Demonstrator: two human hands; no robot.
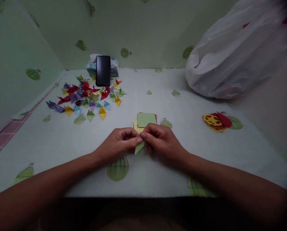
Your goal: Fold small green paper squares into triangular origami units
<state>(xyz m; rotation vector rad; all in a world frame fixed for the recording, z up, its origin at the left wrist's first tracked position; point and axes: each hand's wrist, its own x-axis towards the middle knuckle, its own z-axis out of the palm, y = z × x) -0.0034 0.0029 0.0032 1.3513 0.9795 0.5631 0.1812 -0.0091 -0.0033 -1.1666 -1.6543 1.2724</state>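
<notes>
Head view: two bare hands near the front of the table (158, 179), with one folded green paper (139, 149) between them. Left hand (124, 139) clamped by thumb and fingers on the folded green paper; right hand (161, 138) also clamped on it, the two thumb tips together at its upper end, its pointed lower end hanging below. Just beyond the hands, one green square (147, 120) on top of a red sheet (156, 118), only the edges of the red showing, and one yellow sheet (137, 126) at the lower left, partly behind the fingers; total number of sheets impossible to tell. Farther back on the left, one spread-out heap of folded paper pieces (90, 115) in red, purple, green, blue, yellow and orange, dozens of them, too overlapped for an exact count. Behind the heap, one tissue box (114, 66) with white tissue (94, 57) at its top, and one phone (103, 70) upright just in front. At the back right, one large white plastic bag (225, 64), bulging, contents hard to make out. Nearer on the right, several yellow cutouts (212, 119) and red cutouts (224, 119), overlapping, exact number unclear.
</notes>
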